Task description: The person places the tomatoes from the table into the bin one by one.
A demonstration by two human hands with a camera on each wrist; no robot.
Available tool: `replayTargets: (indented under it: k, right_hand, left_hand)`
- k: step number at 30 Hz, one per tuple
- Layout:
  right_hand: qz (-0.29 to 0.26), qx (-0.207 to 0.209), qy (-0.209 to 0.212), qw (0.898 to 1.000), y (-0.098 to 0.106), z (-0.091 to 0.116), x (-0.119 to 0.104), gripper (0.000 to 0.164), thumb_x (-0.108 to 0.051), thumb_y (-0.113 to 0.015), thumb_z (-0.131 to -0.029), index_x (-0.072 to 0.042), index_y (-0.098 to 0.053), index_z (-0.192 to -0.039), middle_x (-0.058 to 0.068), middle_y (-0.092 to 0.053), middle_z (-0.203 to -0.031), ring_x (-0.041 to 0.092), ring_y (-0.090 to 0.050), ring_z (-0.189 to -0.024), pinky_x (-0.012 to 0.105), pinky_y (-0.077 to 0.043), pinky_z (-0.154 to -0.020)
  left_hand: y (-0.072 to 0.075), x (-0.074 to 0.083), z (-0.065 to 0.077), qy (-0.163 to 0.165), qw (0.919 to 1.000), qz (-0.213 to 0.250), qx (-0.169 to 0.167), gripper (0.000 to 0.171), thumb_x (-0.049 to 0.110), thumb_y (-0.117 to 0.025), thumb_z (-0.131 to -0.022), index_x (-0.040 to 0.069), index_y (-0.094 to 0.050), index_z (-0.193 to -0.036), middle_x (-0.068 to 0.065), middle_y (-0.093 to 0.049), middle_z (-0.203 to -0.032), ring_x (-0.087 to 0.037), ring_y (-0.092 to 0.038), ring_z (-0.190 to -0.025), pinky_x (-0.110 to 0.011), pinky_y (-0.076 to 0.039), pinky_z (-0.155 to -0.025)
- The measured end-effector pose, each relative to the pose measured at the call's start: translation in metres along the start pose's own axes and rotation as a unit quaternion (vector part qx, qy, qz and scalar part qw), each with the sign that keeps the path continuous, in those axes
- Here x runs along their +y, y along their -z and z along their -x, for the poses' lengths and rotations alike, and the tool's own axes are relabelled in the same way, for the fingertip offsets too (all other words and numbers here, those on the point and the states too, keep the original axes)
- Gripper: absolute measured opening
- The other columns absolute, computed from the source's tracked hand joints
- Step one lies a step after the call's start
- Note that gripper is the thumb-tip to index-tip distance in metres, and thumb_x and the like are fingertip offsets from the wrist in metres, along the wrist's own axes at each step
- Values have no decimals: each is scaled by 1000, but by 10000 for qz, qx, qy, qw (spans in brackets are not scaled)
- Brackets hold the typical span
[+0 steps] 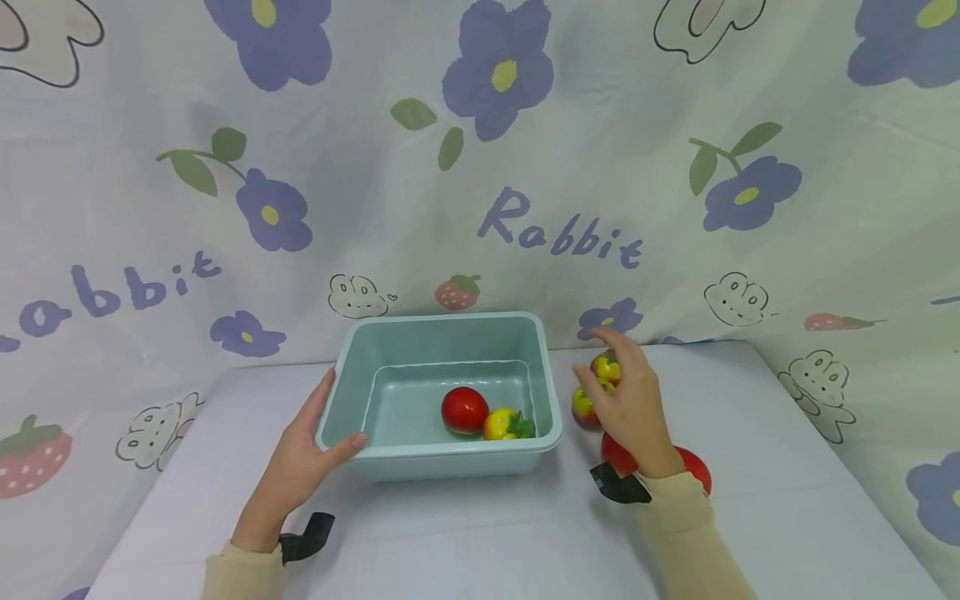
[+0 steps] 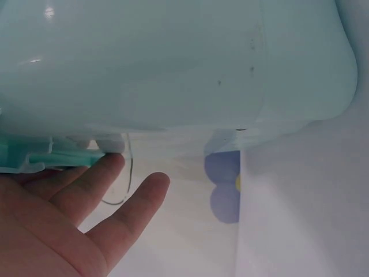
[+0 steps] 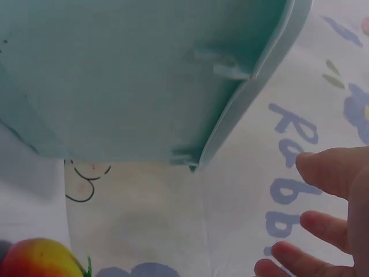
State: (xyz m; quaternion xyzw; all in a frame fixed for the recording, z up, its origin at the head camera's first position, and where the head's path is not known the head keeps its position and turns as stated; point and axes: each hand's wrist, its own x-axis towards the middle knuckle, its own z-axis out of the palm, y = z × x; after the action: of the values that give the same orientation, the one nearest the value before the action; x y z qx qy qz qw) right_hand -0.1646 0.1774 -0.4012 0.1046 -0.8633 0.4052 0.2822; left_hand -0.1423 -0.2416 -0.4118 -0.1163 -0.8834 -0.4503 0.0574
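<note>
A pale blue-green plastic bin (image 1: 442, 462) stands on the table. Inside it lie a red round fruit (image 1: 464, 410) and a yellow fruit with green leaves (image 1: 501, 424). My left hand (image 1: 303, 450) holds the bin's left side, thumb over the front-left rim and fingers along the outside. To the right of the bin, my right hand (image 1: 628, 408) hovers with thumb and fingers apart, holding nothing. Beside its fingers are two yellow-and-red fruits, a nearer one (image 1: 587, 407) and a farther one (image 1: 604, 367). The right wrist view shows one yellow-and-red fruit (image 3: 43, 258) at the lower left.
Two red round things, a left one (image 1: 617, 452) and a right one (image 1: 695, 468), are partly hidden by my right wrist. White cloth covers the table (image 1: 465, 542). Behind it hangs a patterned curtain (image 1: 375, 192), close to the bin's back edge.
</note>
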Motion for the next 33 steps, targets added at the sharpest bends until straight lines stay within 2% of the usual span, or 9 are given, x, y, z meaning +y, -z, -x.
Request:
replayTargets:
  k: [8, 16, 25, 33]
  right_hand:
    - [169, -168, -553, 9982, 3, 0, 11, 56, -24, -72, -94, -6, -51, -143, 18, -52, -142, 40, -51, -127, 60, -44, -104]
    - [254, -385, -914, 9947, 3, -2, 24, 59, -28, -68, -96, -3, -47, -145, 23, -52, -140, 42, -51, -123, 61, -42, -104]
    - [615, -1098, -1697, 9774, 4, -2, 30, 67, -33, -64, -98, 1, -38, -150, 27, -47, -142, 45, -49, -125, 60, -44, -104]
    - [959, -1547, -1803, 9666, -1, -1, 38, 59, -35, -61, -99, 3, -48, -143, 29, -54, -129, 42, -53, -111, 59, -48, -97]
  left_hand:
    - [1, 0, -1, 23, 10000, -9, -45, 101, 28, -76, -89, 16, -10, -163, -17, -18, -166, -47, -26, -144, -75, -29, -105]
    - [1, 0, -1, 33, 10000, -12, -54, 101, 28, -77, -88, 18, -9, -163, -17, -17, -166, -47, -24, -146, -75, -27, -106]
    - [1, -1, 0, -37, 10000, 56, -49, 100, 24, -76, -88, 16, -10, -163, -16, -17, -166, -46, -21, -147, -75, -25, -107]
    - [1, -1, -1, -59, 10000, 42, -28, 100, 24, -77, -88, 15, -11, -163, -16, -17, -166, -46, -23, -146, -75, -26, -106]
